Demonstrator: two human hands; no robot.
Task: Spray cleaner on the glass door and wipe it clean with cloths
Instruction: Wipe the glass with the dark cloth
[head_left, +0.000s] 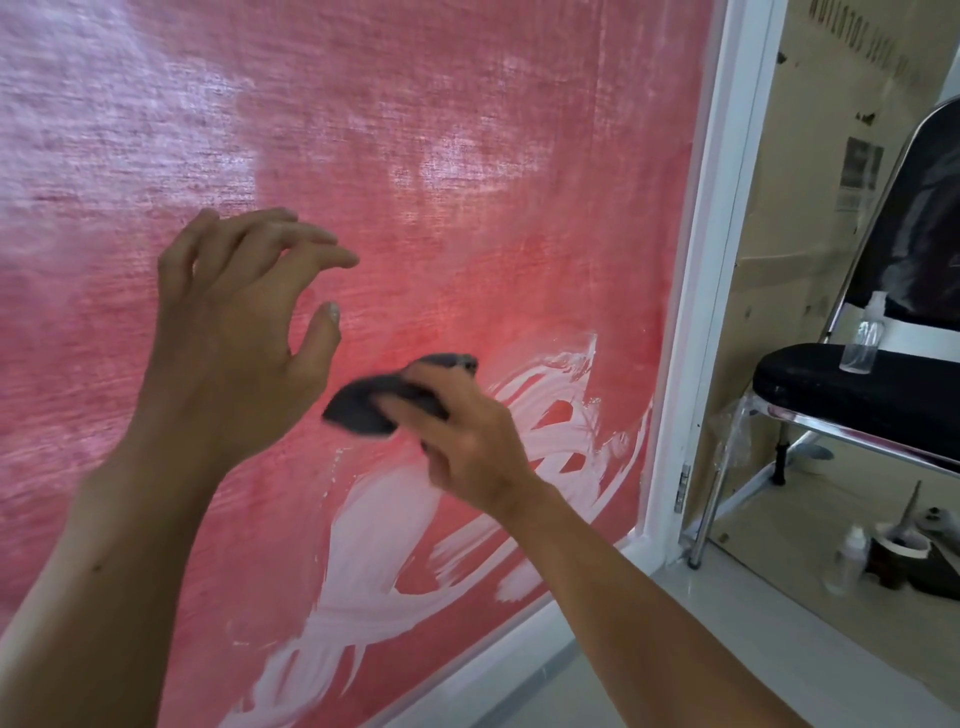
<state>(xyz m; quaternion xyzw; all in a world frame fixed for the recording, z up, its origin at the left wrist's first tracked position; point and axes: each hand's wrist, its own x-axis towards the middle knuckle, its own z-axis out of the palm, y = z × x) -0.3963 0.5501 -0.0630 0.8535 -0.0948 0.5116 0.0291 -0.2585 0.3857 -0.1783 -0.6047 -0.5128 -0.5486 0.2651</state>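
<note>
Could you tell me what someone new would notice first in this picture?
Probably the red-backed glass door filling the view, with white smears across its lower part. Next, the right hand gripping a dark cloth at the glass, the left hand raised empty beside it.

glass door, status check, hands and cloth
Right hand grips dark cloth at the glass door. Left hand raised, fingers loose, holding nothing. White smears low on the pane. Spray bottle on chair.
</note>
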